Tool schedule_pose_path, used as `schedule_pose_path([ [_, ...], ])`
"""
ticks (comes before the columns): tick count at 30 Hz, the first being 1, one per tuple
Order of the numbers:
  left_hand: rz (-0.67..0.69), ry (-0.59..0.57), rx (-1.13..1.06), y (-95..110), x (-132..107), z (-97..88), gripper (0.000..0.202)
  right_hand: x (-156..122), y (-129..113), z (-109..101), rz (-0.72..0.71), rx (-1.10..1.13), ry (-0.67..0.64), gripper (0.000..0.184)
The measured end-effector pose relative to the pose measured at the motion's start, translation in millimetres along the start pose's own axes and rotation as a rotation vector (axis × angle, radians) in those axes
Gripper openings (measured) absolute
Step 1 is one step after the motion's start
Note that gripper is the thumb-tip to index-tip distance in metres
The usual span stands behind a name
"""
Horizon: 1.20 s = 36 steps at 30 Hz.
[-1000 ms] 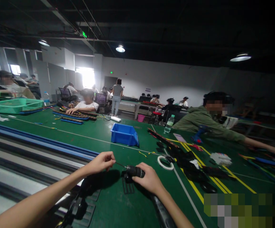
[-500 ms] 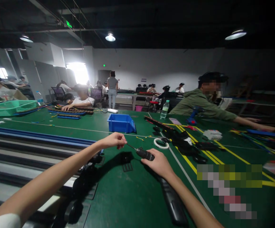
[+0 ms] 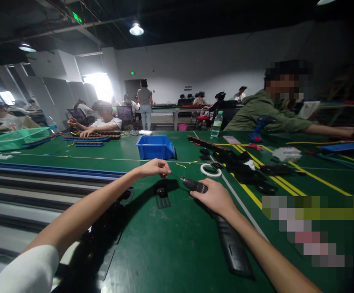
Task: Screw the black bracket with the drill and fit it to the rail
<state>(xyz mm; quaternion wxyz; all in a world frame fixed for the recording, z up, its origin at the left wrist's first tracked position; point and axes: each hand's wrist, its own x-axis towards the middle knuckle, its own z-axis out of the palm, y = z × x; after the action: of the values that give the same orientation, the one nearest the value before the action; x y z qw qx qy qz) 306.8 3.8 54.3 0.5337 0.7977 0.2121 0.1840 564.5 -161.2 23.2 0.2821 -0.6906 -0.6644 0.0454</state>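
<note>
My right hand (image 3: 215,198) is wrapped round a black electric screwdriver (image 3: 195,186) whose thin bit points left. My left hand (image 3: 156,167) is pinched shut at the tip of that bit; what it holds is too small to make out. Both hands hover over the green table (image 3: 170,244). A small black plastic part (image 3: 161,196) lies on the table just below them. A long black piece (image 3: 233,246) lies under my right forearm.
A blue bin (image 3: 155,147) stands beyond my hands. A white tape ring (image 3: 210,170) and a heap of black parts (image 3: 250,173) lie to the right. A conveyor (image 3: 27,187) runs along the left. A person in green (image 3: 262,114) leans over the table's right side; others sit further back.
Both hands with the screwdriver have moved up and to the right in the view as my head tilted down and turned. The pinch on the bit tip is unchanged.
</note>
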Motion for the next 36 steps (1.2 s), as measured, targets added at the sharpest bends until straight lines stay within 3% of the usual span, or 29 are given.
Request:
schedule_pose_path([
  [4,-0.006,0.048,0.088,-5,-1,-5.7,0.048,0,0,3,0.003,-0.038,-0.003,0.028],
  [7,0.017,0.244,0.115,-10,-10,-14.2,0.063,1,-3,5,0.01,-0.076,-0.026,0.029],
  [9,0.026,0.368,0.213,-13,-20,-16.9,0.062,2,-5,6,0.016,-0.096,-0.041,0.03],
  [11,0.018,0.416,0.36,-17,-33,-12.5,0.057,3,-6,8,0.02,-0.108,-0.051,0.031],
  [16,-0.017,0.284,0.719,-23,-62,24.2,0.05,7,-4,9,0.03,-0.151,-0.06,0.031],
  [20,-0.002,0.225,0.874,-21,-68,42.4,0.047,11,0,10,0.054,-0.185,-0.075,0.034],
  [27,-0.03,0.143,1.097,-12,-78,28.9,0.047,14,0,16,0.051,-0.251,-0.141,0.04],
  [36,-0.077,0.272,1.428,-24,-102,12.1,0.061,17,2,20,0.012,-0.278,-0.149,0.039],
])
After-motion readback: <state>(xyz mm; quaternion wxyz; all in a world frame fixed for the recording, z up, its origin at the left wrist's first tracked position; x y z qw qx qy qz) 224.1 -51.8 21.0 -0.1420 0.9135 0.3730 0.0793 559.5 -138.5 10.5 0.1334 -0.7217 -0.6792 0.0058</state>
